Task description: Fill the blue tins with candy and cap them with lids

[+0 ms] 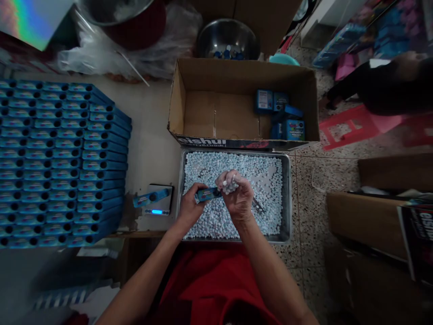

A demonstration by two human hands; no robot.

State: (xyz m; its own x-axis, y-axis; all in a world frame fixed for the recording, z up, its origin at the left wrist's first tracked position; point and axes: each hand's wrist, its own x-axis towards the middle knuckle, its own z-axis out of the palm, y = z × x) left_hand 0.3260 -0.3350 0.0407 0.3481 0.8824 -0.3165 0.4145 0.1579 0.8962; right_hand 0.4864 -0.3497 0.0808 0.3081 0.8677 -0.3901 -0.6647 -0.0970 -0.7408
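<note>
My left hand (191, 205) is closed around a small blue candy box (207, 194) over the metal tray (287, 203). Round pale blue and white candies (209, 221) cover most of the tray's bottom. My right hand (237, 194) is cupped with its fingers curled over a handful of the candies (231, 184), beside the end of the box that faces it. Partly behind my right wrist, a dark slotted utensil (259, 206) lies on the candies. Left of the tray, another blue box (150, 197) rests on a small digital scale (157, 211) with a lit display.
Stacked blue boxes (64, 167) fill the left side of the table. Beyond the tray stands an open cardboard carton (219, 113) with several blue boxes at its right end. A steel bowl (228, 34) sits behind it. A person (389, 81) is at the right, near a red stool (358, 128).
</note>
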